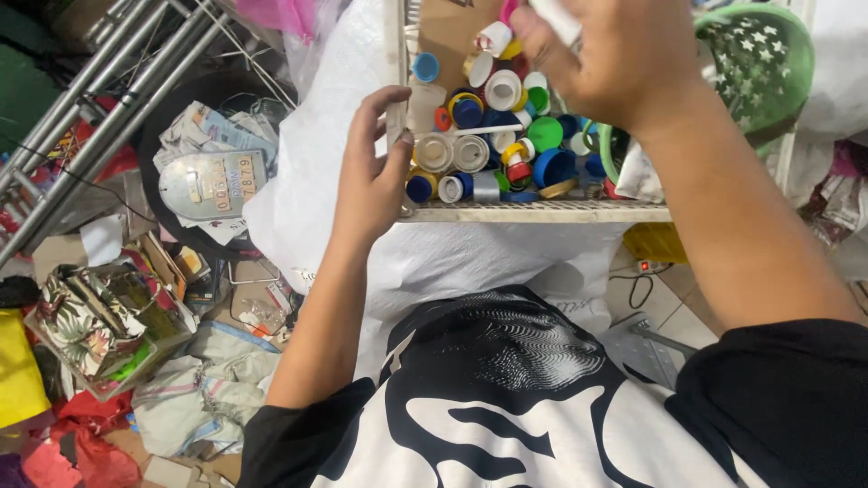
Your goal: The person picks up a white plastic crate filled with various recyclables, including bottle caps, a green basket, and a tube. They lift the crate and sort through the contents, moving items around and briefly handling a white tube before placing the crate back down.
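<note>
Up top, white piece [553, 18] (right grip [601, 50])

caps [503, 90] — glossy plastic | tray [533, 211] — rough wood | sack [307, 181] — matt woven cloth

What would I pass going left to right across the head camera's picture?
Metal poles → weighing scale → left hand on the tray edge → heap of bottle caps → right hand → green basket.
</note>
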